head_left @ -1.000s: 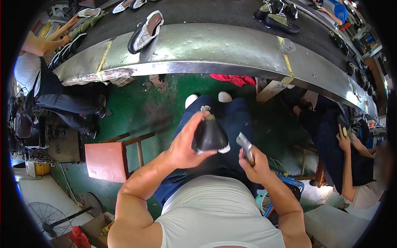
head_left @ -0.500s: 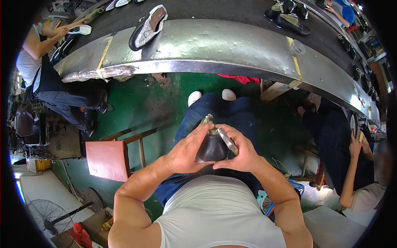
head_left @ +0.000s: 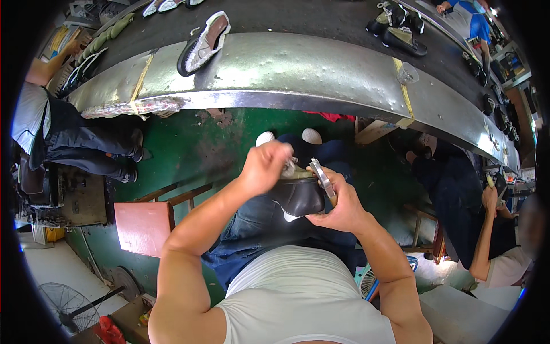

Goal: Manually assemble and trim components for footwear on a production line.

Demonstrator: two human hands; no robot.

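Over my lap is a shoe upper (head_left: 299,198), black and smooth, with a pale ragged lower edge and an olive-green part showing at its top. My right hand (head_left: 345,203) wraps a silvery metal tool (head_left: 322,176) with a brown end, held upright against the shoe's right side; the same hand's thumb lies near the shoe's lower edge. My left hand (head_left: 264,167) is raised at the shoe's upper left, fingers curled closed and blurred at the tips. Beside those fingertips is a light, tangled bit at the shoe's top; whether they grip it is hidden.
Ahead runs a metal-edged bench (head_left: 258,63) bearing a grey-and-black shoe (head_left: 203,45) and dark shoes (head_left: 401,35). A red-topped stool (head_left: 143,226) stands left, a fan (head_left: 66,307) lower left. One person (head_left: 74,132) stands left; another (head_left: 492,246) sits right.
My left hand has left the shoe's side, moved up and left, and curled its fingers. More of the black shoe shows. My right hand still holds the metal tool.
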